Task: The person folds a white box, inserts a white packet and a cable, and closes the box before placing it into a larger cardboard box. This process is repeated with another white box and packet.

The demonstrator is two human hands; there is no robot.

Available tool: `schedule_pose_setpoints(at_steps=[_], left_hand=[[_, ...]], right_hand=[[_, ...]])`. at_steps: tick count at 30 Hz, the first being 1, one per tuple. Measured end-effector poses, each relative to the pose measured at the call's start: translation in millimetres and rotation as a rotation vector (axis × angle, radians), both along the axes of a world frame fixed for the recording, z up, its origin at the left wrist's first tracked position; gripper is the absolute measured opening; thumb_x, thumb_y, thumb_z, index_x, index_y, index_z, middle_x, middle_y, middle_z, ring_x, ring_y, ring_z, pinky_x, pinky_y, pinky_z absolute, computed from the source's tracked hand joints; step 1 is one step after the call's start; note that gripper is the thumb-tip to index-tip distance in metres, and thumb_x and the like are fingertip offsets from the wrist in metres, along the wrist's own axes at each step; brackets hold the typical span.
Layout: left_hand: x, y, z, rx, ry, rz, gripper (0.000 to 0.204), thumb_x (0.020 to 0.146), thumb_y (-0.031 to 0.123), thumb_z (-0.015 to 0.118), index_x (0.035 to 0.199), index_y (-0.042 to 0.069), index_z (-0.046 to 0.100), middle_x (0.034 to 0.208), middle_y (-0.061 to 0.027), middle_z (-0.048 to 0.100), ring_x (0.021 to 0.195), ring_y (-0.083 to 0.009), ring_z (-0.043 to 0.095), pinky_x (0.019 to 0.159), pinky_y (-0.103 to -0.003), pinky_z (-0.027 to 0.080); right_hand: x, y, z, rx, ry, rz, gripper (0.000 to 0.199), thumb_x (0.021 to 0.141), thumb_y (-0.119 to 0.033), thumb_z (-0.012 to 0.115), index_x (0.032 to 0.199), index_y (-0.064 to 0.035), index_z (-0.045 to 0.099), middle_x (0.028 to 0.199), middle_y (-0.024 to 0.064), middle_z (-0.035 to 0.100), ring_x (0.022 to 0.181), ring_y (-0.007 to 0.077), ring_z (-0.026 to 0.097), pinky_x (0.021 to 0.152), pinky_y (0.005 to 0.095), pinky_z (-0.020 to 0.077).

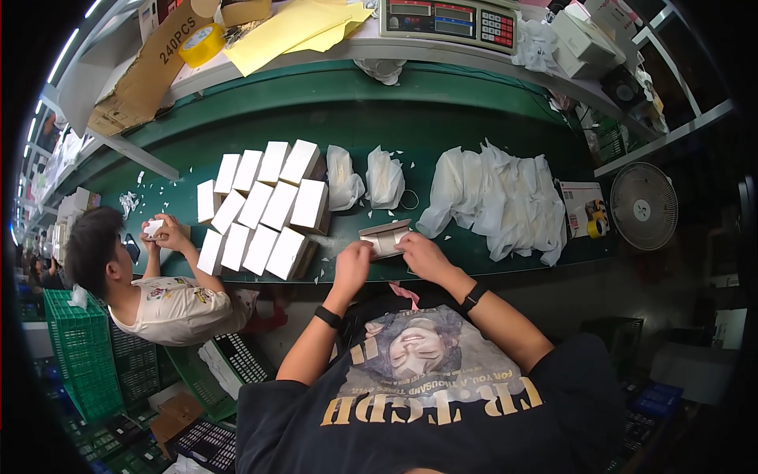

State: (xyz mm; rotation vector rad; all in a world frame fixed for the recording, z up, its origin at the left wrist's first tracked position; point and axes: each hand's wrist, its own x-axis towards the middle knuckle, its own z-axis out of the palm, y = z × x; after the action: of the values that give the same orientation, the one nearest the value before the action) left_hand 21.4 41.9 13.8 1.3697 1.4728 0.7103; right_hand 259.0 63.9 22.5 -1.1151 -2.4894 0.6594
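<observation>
Currently: small open box [384, 237], long axis left-right, clamped between my left hand [353, 263] and right hand [420, 254]; apparently white-lined; stacked white boxes [264, 209] lie left of it.

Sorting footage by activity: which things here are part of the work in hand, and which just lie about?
In hand: small white box, held by left hand and right hand; closed white boxes; white bags.
Lying about: fan, scale, tape roll.
</observation>
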Motion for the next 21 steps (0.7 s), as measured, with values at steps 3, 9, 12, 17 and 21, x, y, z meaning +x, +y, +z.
schedule_pose_setpoints(at_steps=[3, 9, 12, 17, 21], left_hand=[[7, 13, 4, -0.336, -0.46, 0.312, 0.049, 0.101, 0.045, 0.048, 0.12, 0.0, 0.05, 0.103, -0.0201, 0.069, 0.086, -0.0315, 0.071, 0.077, -0.038, 0.056], [2, 29, 30, -0.549, -0.593, 0.333, 0.058, 0.103, 0.056, 0.042, 0.126, 0.002, 0.042, 0.1, -0.019, 0.069, 0.084, -0.0262, 0.071, 0.075, -0.036, 0.057], [1, 19, 18, -0.297, -0.517, 0.319, 0.063, 0.098, 0.055, 0.055, 0.126, 0.0, 0.044, 0.098, -0.0179, 0.068, 0.085, -0.025, 0.07, 0.077, -0.034, 0.056], [-6, -12, 18, 0.08, 0.177, 0.289, 0.068, 0.092, 0.048, 0.065, 0.133, -0.001, 0.043, 0.089, -0.0152, 0.065, 0.079, -0.0236, 0.066, 0.075, -0.034, 0.055], [3, -13, 5, 0.067, 0.298, 0.178, 0.075, 0.086, 0.049, 0.07, 0.135, -0.003, 0.047, 0.098, -0.0201, 0.068, 0.091, -0.0329, 0.068, 0.079, -0.042, 0.054]], right_hand=[[5, 29, -6, -0.964, 0.447, -0.498, 0.039, 0.101, -0.021, 0.05, 0.135, -0.002, 0.046, 0.11, 0.0174, 0.068, 0.095, 0.0227, 0.067, 0.081, 0.033, 0.0522], [3, 52, 30, -1.284, 0.597, -0.576, 0.053, 0.104, -0.04, 0.048, 0.141, -0.0043, 0.04, 0.104, 0.0178, 0.071, 0.086, 0.021, 0.069, 0.073, 0.0313, 0.0526], [6, 45, 21, -1.286, 0.655, -0.511, 0.057, 0.102, -0.045, 0.052, 0.14, -0.0034, 0.043, 0.102, 0.0159, 0.071, 0.087, 0.0206, 0.069, 0.071, 0.0306, 0.0525], [13, 12, 4, -0.544, 0.221, -0.565, 0.056, 0.097, -0.042, 0.06, 0.135, -0.0011, 0.049, 0.098, 0.0156, 0.07, 0.089, 0.0221, 0.069, 0.074, 0.0334, 0.0533], [-14, 6, 18, -0.294, -0.041, -0.534, 0.051, 0.093, -0.036, 0.065, 0.13, -0.0013, 0.054, 0.097, 0.0182, 0.07, 0.089, 0.0292, 0.07, 0.076, 0.0356, 0.0538]])
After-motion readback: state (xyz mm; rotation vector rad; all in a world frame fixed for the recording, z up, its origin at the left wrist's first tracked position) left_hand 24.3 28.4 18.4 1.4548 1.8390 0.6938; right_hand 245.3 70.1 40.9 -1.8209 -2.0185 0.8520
